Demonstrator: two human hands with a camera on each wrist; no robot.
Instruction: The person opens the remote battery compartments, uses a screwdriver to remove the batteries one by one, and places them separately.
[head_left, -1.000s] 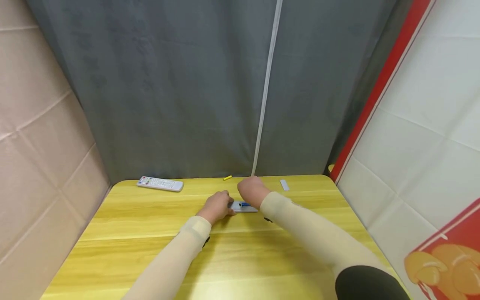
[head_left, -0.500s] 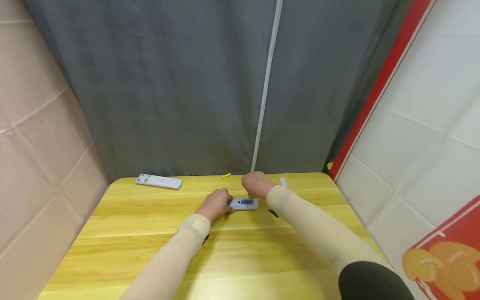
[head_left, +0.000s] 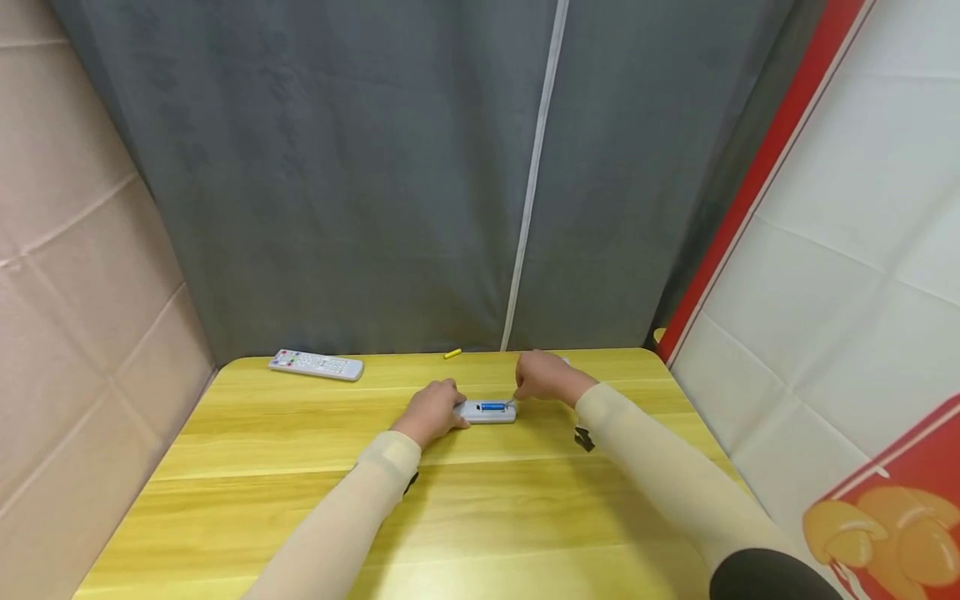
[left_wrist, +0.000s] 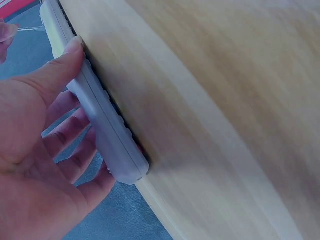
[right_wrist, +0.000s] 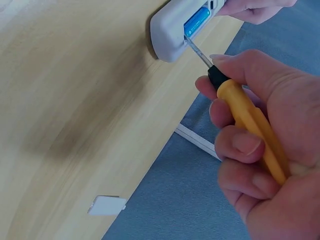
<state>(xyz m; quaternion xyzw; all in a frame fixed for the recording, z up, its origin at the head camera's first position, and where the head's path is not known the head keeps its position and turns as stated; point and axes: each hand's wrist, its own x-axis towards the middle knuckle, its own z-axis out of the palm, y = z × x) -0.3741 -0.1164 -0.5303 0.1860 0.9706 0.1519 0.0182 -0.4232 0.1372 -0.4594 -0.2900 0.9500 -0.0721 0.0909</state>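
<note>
A pale grey remote control [head_left: 472, 417] lies face down on the wooden table, its battery compartment uncovered. One blue battery [right_wrist: 197, 21] shows inside that compartment. My left hand [head_left: 431, 414] grips the remote's left end, thumb along the near side and fingers on the far side, as the left wrist view shows. In my right hand [head_left: 543, 377] is a screwdriver [right_wrist: 252, 125] with an orange-yellow handle and black collar, fingers curled round it. Its metal tip slants into the compartment, right at the battery's end.
Another remote [head_left: 317, 365], buttons up, lies at the table's back left. A small yellow cylinder [head_left: 452, 353] is by the back edge. The battery cover [right_wrist: 107, 205] lies on the table beyond my right hand. A grey curtain [head_left: 360, 183] hangs behind the table [head_left: 300, 433].
My right hand has moved right from over the remote to beside its right end, tilting the screwdriver lower. More of the blue battery shows. My left hand has kept its grip.
</note>
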